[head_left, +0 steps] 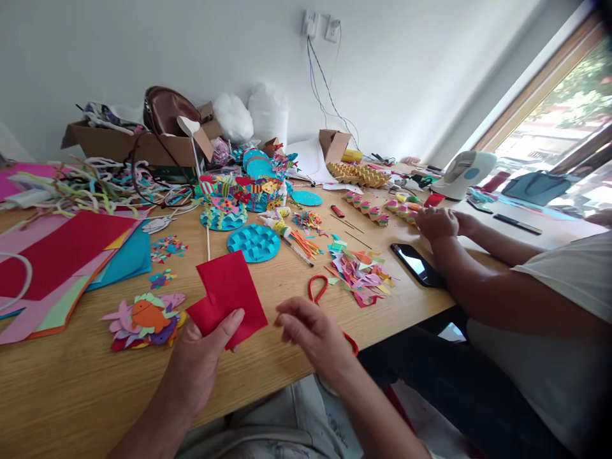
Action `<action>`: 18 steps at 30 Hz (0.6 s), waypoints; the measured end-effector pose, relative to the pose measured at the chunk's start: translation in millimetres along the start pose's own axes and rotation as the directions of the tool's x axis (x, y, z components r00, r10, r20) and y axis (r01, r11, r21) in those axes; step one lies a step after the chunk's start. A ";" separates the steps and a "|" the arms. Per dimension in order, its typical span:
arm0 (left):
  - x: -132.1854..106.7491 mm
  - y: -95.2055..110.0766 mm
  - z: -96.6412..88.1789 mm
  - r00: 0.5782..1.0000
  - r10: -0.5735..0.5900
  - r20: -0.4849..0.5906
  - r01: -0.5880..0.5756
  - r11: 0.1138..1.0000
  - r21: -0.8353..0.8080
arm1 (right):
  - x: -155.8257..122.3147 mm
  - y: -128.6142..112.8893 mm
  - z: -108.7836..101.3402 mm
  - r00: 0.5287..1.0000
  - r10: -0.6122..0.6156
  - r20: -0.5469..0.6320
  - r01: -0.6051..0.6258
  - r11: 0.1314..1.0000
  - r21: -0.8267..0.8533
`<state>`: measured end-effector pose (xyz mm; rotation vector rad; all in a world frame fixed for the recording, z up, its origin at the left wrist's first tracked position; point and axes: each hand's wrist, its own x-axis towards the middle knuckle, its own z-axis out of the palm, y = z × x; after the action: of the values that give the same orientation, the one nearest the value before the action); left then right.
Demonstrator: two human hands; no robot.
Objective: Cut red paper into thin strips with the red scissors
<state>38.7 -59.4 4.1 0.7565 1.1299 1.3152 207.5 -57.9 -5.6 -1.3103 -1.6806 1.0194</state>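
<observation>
Table (71, 382) — left hand (198, 363) pinches red paper (229, 293)

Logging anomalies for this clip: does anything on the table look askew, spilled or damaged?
Nothing damaged, but paper scraps lie strewn mid-table, and the scissors sit close to the table edge, partly under the right hand.

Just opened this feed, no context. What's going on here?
A person at a wooden table pinches a red paper piece in the left hand. The right hand is loosely open over red-handled scissors near the table's edge. To the right, a second person's hands rest by striped paper pieces, with a phone beside their arm. Paper scraps and fish cutouts lie on the table.
</observation>
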 end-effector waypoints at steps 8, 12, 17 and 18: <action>2.8 7.9 -3.5 0.998 -0.026 -0.058 0.023 0.998 -0.059 | 30.5 29.5 -69.4 0.974 -0.114 0.196 0.226 0.541 -0.810; 4.3 6.9 -3.8 0.997 -0.050 -0.064 0.043 0.994 -0.099 | 40.6 27.1 -73.4 0.930 -0.102 0.354 0.360 0.451 -0.817; 4.5 3.9 -5.9 0.996 -0.067 -0.063 0.056 0.985 -0.161 | 41.0 18.6 -83.5 0.889 -0.074 0.452 0.443 0.389 -0.807; 4.6 3.7 -5.9 0.996 -0.062 -0.060 0.051 0.984 -0.172 | 38.7 15.0 -85.3 0.885 -0.068 0.461 0.450 0.384 -0.806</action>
<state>31.5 -55.3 4.7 0.5557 1.0672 1.3777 283.5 -6.1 17.7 -1.4059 -2.8514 0.0190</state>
